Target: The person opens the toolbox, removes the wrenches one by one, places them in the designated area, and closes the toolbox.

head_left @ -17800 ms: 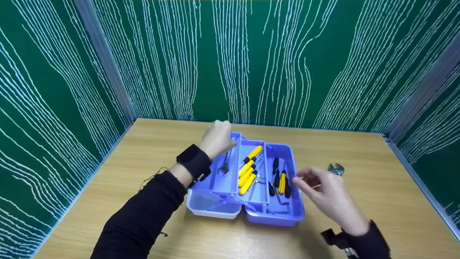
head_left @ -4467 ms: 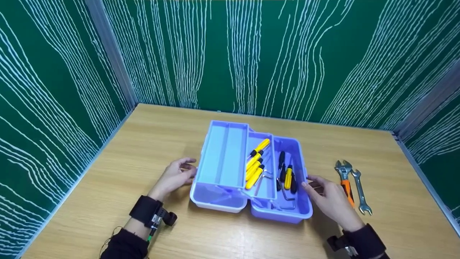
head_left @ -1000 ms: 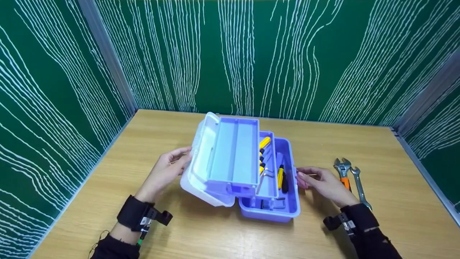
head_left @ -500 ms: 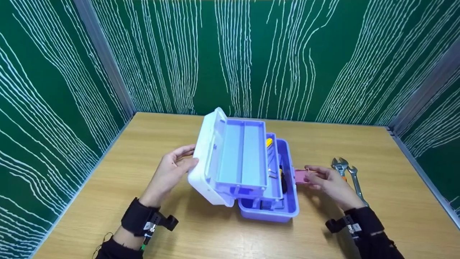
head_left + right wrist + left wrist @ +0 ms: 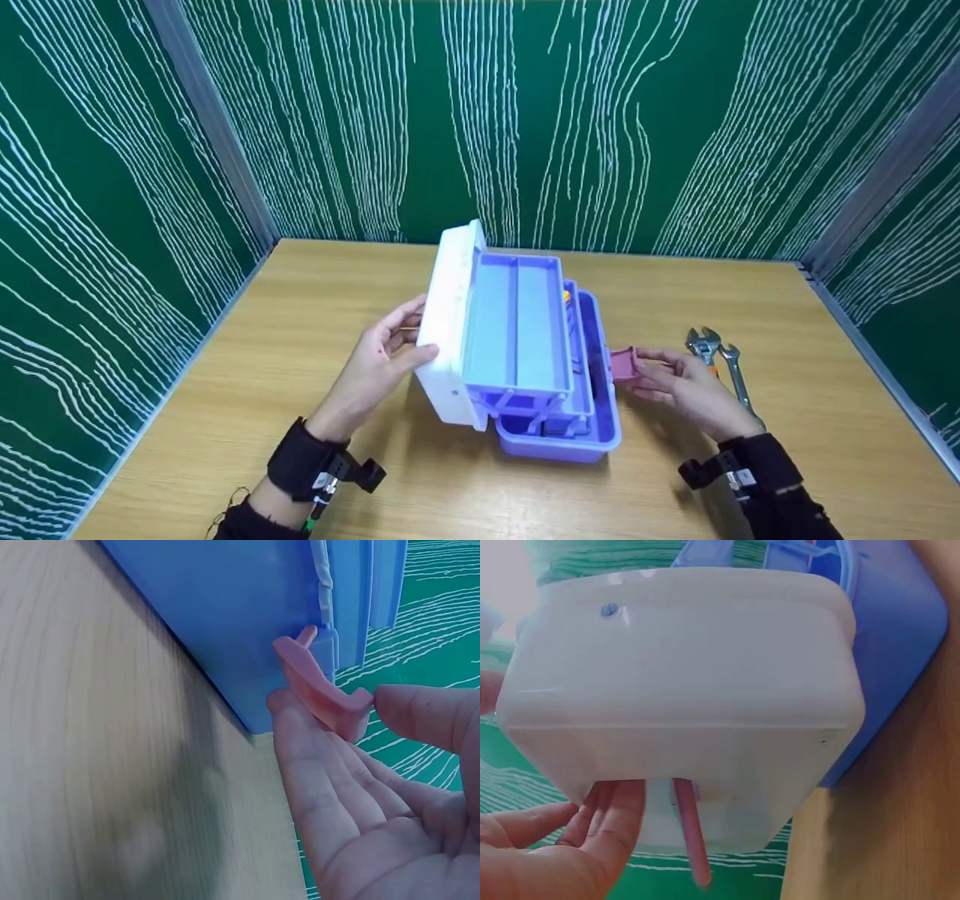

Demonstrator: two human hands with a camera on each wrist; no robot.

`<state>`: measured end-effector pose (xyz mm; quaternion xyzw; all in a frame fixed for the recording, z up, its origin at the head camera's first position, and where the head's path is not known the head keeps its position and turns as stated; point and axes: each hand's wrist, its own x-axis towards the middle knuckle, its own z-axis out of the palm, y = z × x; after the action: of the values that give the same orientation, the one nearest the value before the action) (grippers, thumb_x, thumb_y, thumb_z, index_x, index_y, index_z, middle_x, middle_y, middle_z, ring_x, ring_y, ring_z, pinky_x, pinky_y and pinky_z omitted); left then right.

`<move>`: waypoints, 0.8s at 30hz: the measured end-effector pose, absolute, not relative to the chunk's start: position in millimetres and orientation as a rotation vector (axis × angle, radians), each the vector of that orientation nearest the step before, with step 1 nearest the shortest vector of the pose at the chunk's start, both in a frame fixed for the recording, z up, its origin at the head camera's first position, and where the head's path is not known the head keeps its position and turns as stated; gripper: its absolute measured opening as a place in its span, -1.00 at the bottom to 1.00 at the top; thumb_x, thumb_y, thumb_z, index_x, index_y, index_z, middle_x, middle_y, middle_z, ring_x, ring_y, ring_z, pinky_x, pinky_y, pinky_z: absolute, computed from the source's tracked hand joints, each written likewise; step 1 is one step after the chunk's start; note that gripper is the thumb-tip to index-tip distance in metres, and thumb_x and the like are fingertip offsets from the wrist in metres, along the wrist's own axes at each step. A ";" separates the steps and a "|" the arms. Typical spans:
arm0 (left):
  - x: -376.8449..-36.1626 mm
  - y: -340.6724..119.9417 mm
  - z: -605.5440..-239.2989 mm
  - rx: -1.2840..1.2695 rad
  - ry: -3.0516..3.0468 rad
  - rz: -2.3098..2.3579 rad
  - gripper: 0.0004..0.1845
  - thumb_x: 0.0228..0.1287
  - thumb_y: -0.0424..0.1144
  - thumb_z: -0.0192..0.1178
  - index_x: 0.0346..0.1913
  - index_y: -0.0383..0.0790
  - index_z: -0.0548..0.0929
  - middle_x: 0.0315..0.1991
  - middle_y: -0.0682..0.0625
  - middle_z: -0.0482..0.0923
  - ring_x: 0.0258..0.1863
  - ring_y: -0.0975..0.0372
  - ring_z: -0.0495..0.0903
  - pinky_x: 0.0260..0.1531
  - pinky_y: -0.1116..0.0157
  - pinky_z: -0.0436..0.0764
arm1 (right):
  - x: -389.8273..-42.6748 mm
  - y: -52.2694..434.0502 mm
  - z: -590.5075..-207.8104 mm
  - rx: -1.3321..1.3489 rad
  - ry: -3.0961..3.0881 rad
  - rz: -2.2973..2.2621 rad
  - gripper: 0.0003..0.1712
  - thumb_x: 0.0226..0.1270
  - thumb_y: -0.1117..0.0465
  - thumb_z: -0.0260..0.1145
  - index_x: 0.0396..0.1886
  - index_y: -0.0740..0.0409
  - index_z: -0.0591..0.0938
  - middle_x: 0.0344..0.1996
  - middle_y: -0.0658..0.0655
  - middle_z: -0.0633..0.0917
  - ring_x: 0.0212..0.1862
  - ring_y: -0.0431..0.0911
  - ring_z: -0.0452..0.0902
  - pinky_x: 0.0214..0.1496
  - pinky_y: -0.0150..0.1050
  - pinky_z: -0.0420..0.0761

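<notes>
A purple toolbox [image 5: 559,442] stands mid-table with its fold-out trays [image 5: 517,330] drawn in over the base. My left hand [image 5: 411,339] presses flat against the outside of the white lid [image 5: 450,315], which stands almost upright. In the left wrist view, my left hand's fingers [image 5: 592,832] lie under the lid [image 5: 682,690] beside a pink handle [image 5: 690,832]. My right hand [image 5: 639,369] pinches the pink latch [image 5: 624,364] on the box's right wall. The right wrist view shows that latch [image 5: 322,694] between thumb and fingers [image 5: 315,765]. Most tools inside are hidden.
An adjustable wrench [image 5: 702,343] with an orange grip and an open-end spanner [image 5: 735,371] lie on the wooden table [image 5: 300,300] just right of my right hand. Green patterned walls enclose the table on three sides.
The lid has swung further up and rightward, folding the trays over the base and covering the screwdrivers. My right hand has taken hold of the pink latch and keeps it raised.
</notes>
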<state>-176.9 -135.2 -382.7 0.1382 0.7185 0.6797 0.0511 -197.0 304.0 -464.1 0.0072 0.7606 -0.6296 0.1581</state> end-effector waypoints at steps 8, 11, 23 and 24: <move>-175.1 -127.4 -386.9 0.606 2.146 1.972 0.09 0.09 -0.24 0.50 0.60 0.05 0.04 0.34 -0.05 0.36 0.29 0.07 0.44 0.36 0.13 0.49 | -195.5 301.7 -469.0 -0.072 2.049 -1.916 -0.22 0.54 0.07 0.18 0.50 0.39 0.10 0.18 0.33 0.64 0.14 0.02 0.68 0.25 -0.13 0.63; -175.8 -124.4 -387.8 0.653 2.165 1.942 0.14 0.04 -0.26 0.54 0.61 0.06 0.02 0.35 -0.05 0.37 0.29 0.08 0.44 0.37 0.14 0.47 | -195.1 301.0 -469.4 -0.090 2.022 -1.925 -0.24 0.55 0.06 0.17 0.49 0.36 0.09 0.16 0.32 0.66 0.14 0.02 0.68 0.25 -0.13 0.63; -174.7 -99.9 -388.3 0.803 2.270 1.967 0.01 0.00 -0.20 0.58 0.53 -0.01 0.27 0.14 -0.08 0.47 0.13 0.11 0.52 0.24 0.20 0.60 | -193.5 297.7 -463.0 -0.100 2.053 -1.891 -0.22 0.57 0.03 0.13 0.51 0.39 0.08 0.22 0.37 0.60 0.18 0.04 0.66 0.26 -0.14 0.62; -174.3 -97.6 -388.3 0.811 2.287 1.963 0.00 0.00 -0.18 0.58 0.52 0.00 0.29 0.14 -0.06 0.47 0.14 0.12 0.52 0.24 0.22 0.60 | -193.5 297.6 -462.8 -0.102 2.052 -1.890 -0.22 0.58 0.04 0.13 0.51 0.40 0.08 0.24 0.37 0.58 0.18 0.04 0.65 0.27 -0.14 0.61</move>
<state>-174.3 -97.6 -388.3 0.2600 0.7327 0.6289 0.0105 -193.5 297.6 -462.8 -0.0358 0.7238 -0.6667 0.1741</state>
